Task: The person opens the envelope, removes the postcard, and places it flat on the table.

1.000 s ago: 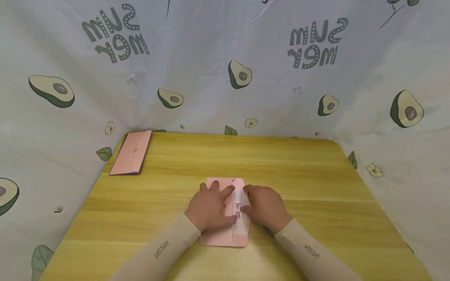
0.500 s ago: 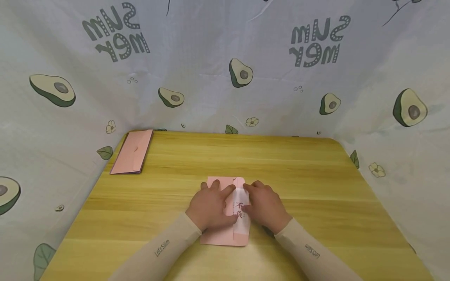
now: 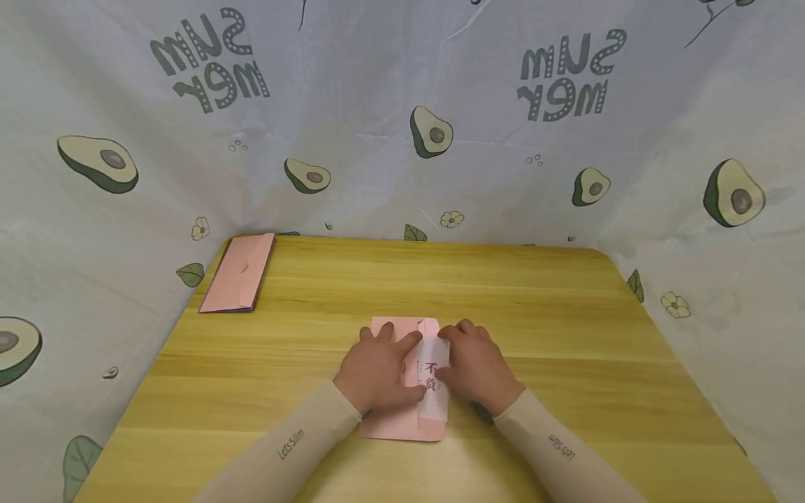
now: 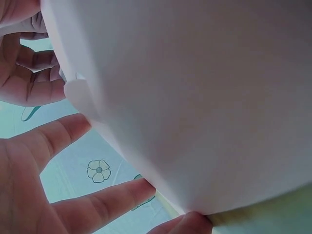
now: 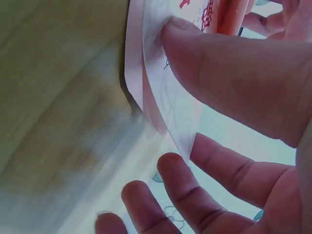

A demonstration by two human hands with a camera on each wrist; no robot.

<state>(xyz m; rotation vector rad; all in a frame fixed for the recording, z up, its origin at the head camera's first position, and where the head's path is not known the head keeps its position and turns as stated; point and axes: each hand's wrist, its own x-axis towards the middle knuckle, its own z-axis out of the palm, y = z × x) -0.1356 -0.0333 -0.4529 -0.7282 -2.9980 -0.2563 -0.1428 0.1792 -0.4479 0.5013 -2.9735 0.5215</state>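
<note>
A pink envelope [image 3: 388, 425] lies on the table with its flap opened out to the right. White paper [image 3: 432, 409] with red Chinese characters sticks out of it over the flap. My left hand [image 3: 376, 374] lies on the envelope, fingers spread; the envelope's pale surface [image 4: 195, 97] fills most of the left wrist view. At the right edge, my right hand [image 3: 479, 367] pinches the paper. In the right wrist view the thumb presses on the paper [image 5: 168, 87] and the forefinger is at its corner, above the pink flap [image 5: 133, 58]. The rest of the paper is hidden inside the envelope.
Several envelopes lie stacked at the table's back left corner, a pink envelope [image 3: 235, 276] on top and a purple edge showing below. The wood-grain table [image 3: 534, 300] meets a white curtain [image 3: 365, 84] with avocado prints at the back and sides.
My right hand has shifted slightly to the right with the white paper, whose edge now reaches a little past the flap. The left hand and envelope have stayed in place.
</note>
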